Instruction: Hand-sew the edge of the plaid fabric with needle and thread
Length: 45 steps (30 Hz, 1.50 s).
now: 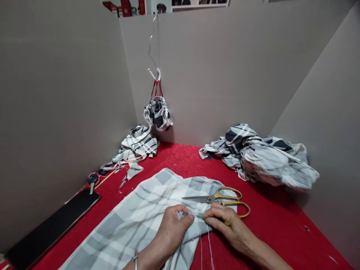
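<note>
My left hand (172,227) pinches the gray-and-white plaid cloth (123,221) with thumb and finger. My right hand (227,224) pinches it too, just beside, at 3 o'clock from the left one. The cloth lies on the red table cover (270,228), under my hands and out to 8 o'clock. Thin white threads (210,243) hang between my hands, toward 6.

Gold-handled scissors (208,199) lie on the cloth at 1 o'clock, tips pointing to 9. A black phone (53,228) is at 9, with a key (92,182) at its corner. At 11, a plaid bag (158,114) hangs by red straps (153,90) above plaid scraps (140,142).
</note>
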{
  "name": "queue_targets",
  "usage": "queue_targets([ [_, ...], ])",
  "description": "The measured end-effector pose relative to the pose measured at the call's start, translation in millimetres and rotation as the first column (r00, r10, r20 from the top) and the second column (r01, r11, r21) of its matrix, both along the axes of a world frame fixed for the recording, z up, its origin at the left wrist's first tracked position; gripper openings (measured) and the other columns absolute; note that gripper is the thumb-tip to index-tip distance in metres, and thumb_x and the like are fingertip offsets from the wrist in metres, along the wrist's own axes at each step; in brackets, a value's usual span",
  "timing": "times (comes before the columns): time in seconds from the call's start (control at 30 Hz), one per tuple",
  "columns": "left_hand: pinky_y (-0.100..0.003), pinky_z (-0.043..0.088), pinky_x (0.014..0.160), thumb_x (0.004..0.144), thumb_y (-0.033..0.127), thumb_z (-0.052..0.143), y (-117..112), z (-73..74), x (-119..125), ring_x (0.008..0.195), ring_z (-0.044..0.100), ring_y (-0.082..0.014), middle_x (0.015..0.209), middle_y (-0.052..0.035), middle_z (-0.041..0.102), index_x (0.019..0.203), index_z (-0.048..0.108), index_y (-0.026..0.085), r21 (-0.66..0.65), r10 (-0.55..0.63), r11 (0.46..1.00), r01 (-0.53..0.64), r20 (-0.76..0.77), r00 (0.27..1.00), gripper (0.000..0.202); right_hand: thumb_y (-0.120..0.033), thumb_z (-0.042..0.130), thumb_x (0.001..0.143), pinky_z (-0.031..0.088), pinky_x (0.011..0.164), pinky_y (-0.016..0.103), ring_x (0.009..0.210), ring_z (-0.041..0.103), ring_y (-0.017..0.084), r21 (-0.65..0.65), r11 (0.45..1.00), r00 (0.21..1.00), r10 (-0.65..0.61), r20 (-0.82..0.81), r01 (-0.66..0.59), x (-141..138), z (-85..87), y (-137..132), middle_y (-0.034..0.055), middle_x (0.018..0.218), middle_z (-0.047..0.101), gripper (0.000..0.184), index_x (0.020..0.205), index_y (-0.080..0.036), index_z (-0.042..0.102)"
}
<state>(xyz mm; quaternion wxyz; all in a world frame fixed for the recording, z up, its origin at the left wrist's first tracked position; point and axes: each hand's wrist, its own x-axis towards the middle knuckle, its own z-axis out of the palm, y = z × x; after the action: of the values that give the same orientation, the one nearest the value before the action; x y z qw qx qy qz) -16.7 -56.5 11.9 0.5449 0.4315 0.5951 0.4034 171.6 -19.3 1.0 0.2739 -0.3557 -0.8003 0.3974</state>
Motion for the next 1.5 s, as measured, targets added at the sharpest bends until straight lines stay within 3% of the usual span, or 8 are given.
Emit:
queue_targets([
  [0.6,-0.024,0.032,0.053,0.062,0.033,0.06,-1,-1.2,0,0.051,0.039,-0.0126,0.051,0.0045,0.046,0.066,0.057,0.016,0.018,-0.003,1.0,0.004,-0.006,1.0,0.018,-0.027,0.05,0.088,0.038,0.064,0.027,0.072,0.053,0.018,0.0,1.0,1.0,0.001,0.008,-0.001,0,0.5,0,0.0017,0.073,0.055,0.022,0.076,-0.02,0.067],
  [0.87,-0.026,0.035,0.064,0.067,0.023,0.056,-6,-2.7,5,0.064,0.048,-0.017,0.059,0.0004,0.055,0.06,0.062,0.016,0.182,0.016,0.983,0.024,-0.215,0.976,0.012,-0.027,0.05,0.088,0.037,0.065,0.028,0.072,0.053,0.019,0.021,1.0,1.0,-0.019,0.019,0.018,-5,-1.0,-4,0.0031,0.074,0.056,0.022,0.078,-0.02,0.068],
  [1.0,-0.024,0.033,0.055,0.067,0.029,0.058,-5,0.9,3,0.056,0.042,-0.014,0.056,0.0031,0.049,0.067,0.057,0.016,0.117,-0.003,0.993,0.014,-0.097,0.995,0.013,-0.028,0.049,0.089,0.037,0.064,0.028,0.071,0.053,0.019,0.014,0.999,1.0,-0.03,0.002,0.03,-6,-0.2,-5,0.0025,0.073,0.054,0.024,0.077,-0.019,0.067],
  [1.17,-0.025,0.034,0.059,0.066,0.033,0.062,-4,3.7,-6,0.06,0.044,-0.0137,0.063,0.0004,0.054,0.074,0.061,0.012,0.061,-0.123,0.991,0.12,0.032,0.992,0.023,-0.03,0.05,0.088,0.038,0.065,0.027,0.072,0.053,0.018,-0.019,1.0,0.999,-0.009,-0.034,0.009,-4,4.6,-3,0.002,0.074,0.054,0.023,0.077,-0.019,0.067],
  [1.5,-0.023,0.029,0.054,0.065,0.037,0.062,-2,0.4,-6,0.055,0.038,-0.0109,0.057,0.0038,0.048,0.073,0.059,0.012,0.007,-0.11,0.994,0.11,0.124,0.986,0.026,-0.032,0.053,0.087,0.035,0.064,0.026,0.069,0.049,0.017,-0.081,0.996,0.997,0.036,-0.072,-0.042,-2,8.5,-1,0.0001,0.072,0.052,0.022,0.076,-0.02,0.068],
])
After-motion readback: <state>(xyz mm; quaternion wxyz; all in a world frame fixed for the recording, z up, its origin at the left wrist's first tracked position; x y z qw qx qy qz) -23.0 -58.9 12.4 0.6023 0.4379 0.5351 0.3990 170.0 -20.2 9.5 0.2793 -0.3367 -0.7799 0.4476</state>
